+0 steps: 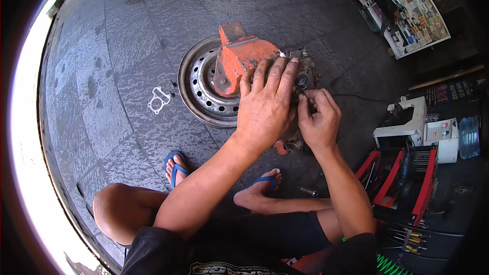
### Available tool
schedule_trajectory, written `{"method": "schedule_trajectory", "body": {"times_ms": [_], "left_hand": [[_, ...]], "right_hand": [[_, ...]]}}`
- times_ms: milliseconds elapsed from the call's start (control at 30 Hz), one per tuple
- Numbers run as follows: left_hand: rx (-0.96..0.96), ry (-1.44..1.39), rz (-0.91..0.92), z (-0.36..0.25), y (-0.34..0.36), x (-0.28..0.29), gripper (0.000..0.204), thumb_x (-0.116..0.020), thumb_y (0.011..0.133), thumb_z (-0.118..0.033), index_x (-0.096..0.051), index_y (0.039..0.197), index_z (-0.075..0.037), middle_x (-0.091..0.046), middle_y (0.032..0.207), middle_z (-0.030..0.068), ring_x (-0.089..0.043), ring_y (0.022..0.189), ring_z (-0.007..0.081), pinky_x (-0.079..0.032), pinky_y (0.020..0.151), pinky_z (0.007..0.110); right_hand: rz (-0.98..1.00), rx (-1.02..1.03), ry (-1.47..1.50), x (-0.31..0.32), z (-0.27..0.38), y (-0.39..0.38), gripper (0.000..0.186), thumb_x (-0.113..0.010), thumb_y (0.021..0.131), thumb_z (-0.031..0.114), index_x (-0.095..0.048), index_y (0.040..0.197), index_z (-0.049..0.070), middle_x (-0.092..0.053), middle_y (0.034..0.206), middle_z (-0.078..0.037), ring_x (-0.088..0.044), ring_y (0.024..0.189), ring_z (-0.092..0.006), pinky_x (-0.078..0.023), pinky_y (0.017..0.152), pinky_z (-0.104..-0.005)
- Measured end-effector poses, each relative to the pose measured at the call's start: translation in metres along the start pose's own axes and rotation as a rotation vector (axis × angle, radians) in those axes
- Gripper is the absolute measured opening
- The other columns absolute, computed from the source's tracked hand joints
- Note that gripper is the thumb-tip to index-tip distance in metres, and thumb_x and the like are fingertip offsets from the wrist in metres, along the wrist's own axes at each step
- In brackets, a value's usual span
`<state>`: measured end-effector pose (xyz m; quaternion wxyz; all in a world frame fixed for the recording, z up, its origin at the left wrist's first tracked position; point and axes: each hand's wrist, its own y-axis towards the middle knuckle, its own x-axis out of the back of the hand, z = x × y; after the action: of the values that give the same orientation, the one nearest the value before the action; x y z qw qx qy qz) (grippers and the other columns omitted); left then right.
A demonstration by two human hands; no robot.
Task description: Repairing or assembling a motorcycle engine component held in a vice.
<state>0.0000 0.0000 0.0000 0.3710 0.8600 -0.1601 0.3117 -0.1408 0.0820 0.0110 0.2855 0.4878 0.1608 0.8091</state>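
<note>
A worn orange steel stand [249,50] rests on a silver steel wheel rim [198,109], with a greasy metal engine part [304,63] at its right side. My left hand [267,104] lies over that part and the stand's front, fingers bent and close together, gripping the engine part; its fingertips hide much of what they touch. Just right and below, my right hand [318,119] has thumb and fingers pinched at the part's lower edge, on something too small to name. A pale gasket [159,100] lies left of the rim, near small dark bolts [173,94].
At the right are a red-edged tool tray [425,188], screwdrivers [415,239], a white metal frame [395,131], a water jug [468,137] and a sticker-covered board [423,20]. A small tool [308,192] lies by my right foot. The bright floor edge [28,122] runs along the left.
</note>
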Motion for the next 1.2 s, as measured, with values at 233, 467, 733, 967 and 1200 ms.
{"method": "schedule_trajectory", "body": {"times_ms": [233,467,733,967,1200], "left_hand": [[-0.029,0.021,0.001,0.013,0.005,0.004,0.091,-0.086,0.078,-0.023,-0.045,0.158,-0.008,-0.051,0.155,0.0172,-0.045,0.147,0.0398,-0.031,0.123,0.057],[-0.027,0.030,-0.003,0.013,0.004,0.003,0.095,-0.088,0.076,-0.023,-0.045,0.159,-0.009,-0.051,0.156,0.0169,-0.044,0.147,0.0399,-0.031,0.123,0.057],[-0.013,0.019,0.009,0.009,0.003,0.003,0.096,-0.089,0.075,-0.023,-0.044,0.159,-0.009,-0.050,0.156,0.0167,-0.044,0.148,0.0398,-0.031,0.123,0.057],[-0.012,0.015,0.005,0.008,0.002,0.002,0.092,-0.086,0.078,-0.023,-0.045,0.159,-0.009,-0.050,0.156,0.0169,-0.044,0.148,0.0397,-0.031,0.123,0.057],[-0.013,0.016,-0.009,0.007,0.002,0.000,0.092,-0.087,0.078,-0.024,-0.045,0.159,-0.009,-0.050,0.156,0.0171,-0.044,0.148,0.0399,-0.031,0.123,0.057]], "right_hand": [[-0.045,-0.015,0.034,-0.015,0.001,0.005,0.008,-0.073,0.091,-0.002,-0.069,0.098,-0.001,-0.070,0.090,-0.016,-0.073,0.079,-0.0360,-0.058,0.068,-0.0421],[-0.021,0.037,0.029,-0.014,0.000,0.004,0.008,-0.073,0.091,-0.003,-0.069,0.099,-0.002,-0.071,0.091,-0.017,-0.073,0.080,-0.0357,-0.058,0.069,-0.0427],[-0.047,-0.065,0.039,-0.009,0.000,0.008,0.008,-0.072,0.090,-0.003,-0.069,0.097,-0.001,-0.070,0.090,-0.017,-0.072,0.081,-0.0388,-0.058,0.070,-0.0442],[-0.049,0.022,0.040,-0.008,-0.003,0.006,0.008,-0.072,0.090,-0.003,-0.069,0.097,-0.002,-0.070,0.091,-0.018,-0.072,0.081,-0.0394,-0.058,0.070,-0.0442],[-0.018,0.049,0.034,-0.006,-0.002,0.004,0.006,-0.073,0.092,-0.003,-0.069,0.097,-0.003,-0.069,0.088,-0.015,-0.071,0.075,-0.0305,-0.056,0.067,-0.0388]]}}
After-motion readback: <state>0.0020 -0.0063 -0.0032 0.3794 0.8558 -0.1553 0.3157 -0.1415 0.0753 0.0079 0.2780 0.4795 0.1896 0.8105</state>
